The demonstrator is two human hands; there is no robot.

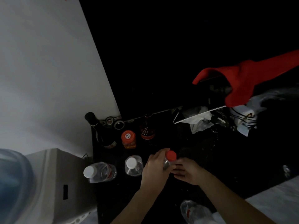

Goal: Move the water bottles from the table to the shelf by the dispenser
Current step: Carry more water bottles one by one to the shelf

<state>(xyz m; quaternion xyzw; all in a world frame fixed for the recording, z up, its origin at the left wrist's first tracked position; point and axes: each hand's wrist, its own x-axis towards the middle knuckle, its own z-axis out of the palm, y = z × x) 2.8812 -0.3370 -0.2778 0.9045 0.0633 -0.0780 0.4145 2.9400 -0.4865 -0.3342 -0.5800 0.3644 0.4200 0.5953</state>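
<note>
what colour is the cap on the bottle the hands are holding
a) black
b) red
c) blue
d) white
b: the left hand grips the clear bottle, the right hand lies at its side, and its cap is red; the white caps sit on two other bottles to the left.

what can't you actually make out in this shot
- Head view: the body of the red-capped bottle is mostly hidden by the left hand gripping it.
- The right hand: fingertips lost in shadow behind the bottle.
- The dark surface is too dim to read.
- The bottle at the bottom is blurred.
</note>
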